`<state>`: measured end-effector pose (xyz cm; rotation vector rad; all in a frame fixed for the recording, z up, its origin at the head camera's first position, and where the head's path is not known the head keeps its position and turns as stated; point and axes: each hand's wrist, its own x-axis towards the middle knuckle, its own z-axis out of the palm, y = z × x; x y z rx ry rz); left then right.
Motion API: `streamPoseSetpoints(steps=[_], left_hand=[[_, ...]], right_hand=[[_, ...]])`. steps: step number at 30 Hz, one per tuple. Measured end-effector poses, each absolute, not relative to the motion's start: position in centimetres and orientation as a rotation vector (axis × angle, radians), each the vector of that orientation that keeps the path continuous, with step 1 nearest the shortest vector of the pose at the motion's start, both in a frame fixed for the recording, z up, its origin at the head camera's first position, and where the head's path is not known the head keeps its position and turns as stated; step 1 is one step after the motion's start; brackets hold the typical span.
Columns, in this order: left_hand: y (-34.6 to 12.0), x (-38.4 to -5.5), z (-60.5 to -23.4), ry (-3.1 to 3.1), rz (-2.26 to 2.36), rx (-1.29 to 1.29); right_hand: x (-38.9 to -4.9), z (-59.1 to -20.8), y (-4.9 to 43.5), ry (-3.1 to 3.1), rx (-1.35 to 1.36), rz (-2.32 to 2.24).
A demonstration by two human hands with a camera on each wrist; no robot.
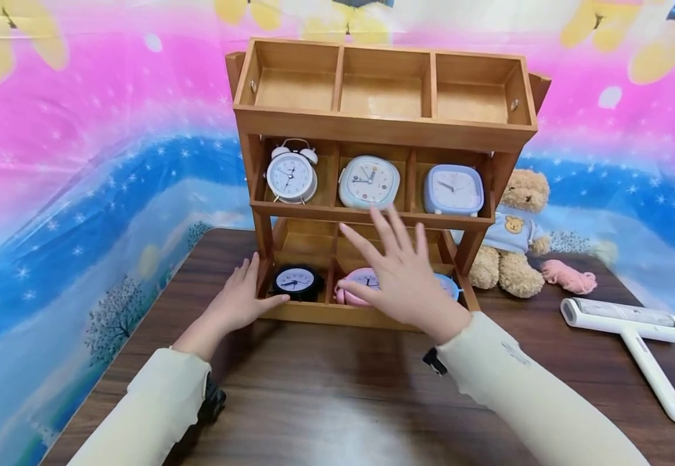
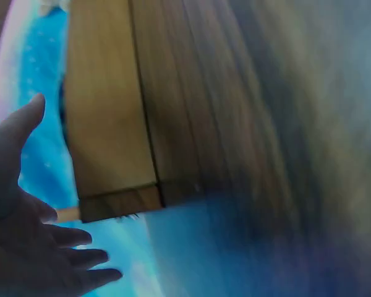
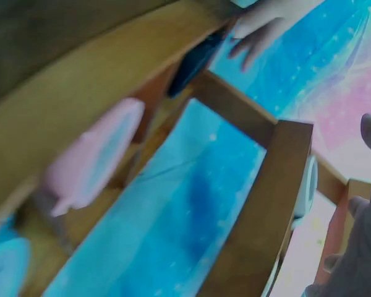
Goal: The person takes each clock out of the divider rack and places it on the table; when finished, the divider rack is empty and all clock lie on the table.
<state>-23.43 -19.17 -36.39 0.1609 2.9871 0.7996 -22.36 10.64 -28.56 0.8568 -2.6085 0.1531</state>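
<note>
Right fingers (image 1: 384, 232) wide before wooden shelf (image 1: 384, 128)

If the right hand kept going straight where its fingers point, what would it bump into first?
Likely the pale mint, rounded-square clock in the middle row of the brown wooden rack, though depth is unclear: the right hand might catch the front edge below it first.

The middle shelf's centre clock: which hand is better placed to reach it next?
Probably the right hand: it appears close to that clock; the left hand is farther, at the left end of the rack.
</note>
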Motion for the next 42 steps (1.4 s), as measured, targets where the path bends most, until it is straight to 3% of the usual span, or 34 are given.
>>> streamPoseSetpoints(steps=[9, 18, 28, 42], left_hand=[[-19.7, -25.1, -37.4, 2.912, 0.815, 0.060], [-19.2, -25.2, -36.9, 2.917, 0.763, -0.011], [-19.2, -25.2, -36.9, 2.920, 0.753, -0.018], [-19.2, -25.0, -37.0, 2.916, 0.810, -0.050]], right_hand=[[-26.6, -25.2, 3.4, -2.531, 0.969, 0.271], [-29.6, -23.0, -1.0, -2.549, 0.877, 0.241], [-31.6, -22.5, -3.6, -2.596, 0.690, 0.062], [-31.8, -23.0, -4.3, -2.361, 0.764, 0.009]])
